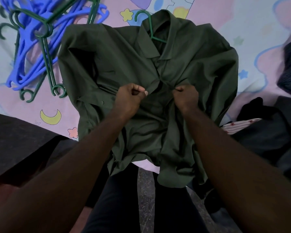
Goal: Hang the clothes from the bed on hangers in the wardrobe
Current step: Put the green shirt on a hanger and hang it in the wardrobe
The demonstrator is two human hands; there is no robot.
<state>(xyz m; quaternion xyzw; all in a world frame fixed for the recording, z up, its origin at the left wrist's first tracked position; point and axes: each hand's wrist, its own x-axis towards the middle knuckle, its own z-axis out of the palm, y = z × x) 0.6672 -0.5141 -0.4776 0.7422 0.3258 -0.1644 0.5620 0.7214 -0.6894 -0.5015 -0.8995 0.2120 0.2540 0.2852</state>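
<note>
Left hand [129, 96] pinches one front edge of dark green shirt [118, 64], right hand [186, 96] pinches other edge, small gap between fists. I see green hanger [149, 27] in collar beyond them. Hanger pile [37, 39] lies left of left hand; dark clothes [267, 135] crowd right of right hand.

Place: a bedroom in a home.
Bed [252, 19]: covered in a pastel print of moons and stars.
Far left corner: heap of blue and green plastic hangers [32, 39].
Middle: green shirt [124, 64] laid out.
Right edge: dark clothes [267, 132] piled up.
Below the near edge: speckled stone floor [145, 190].
</note>
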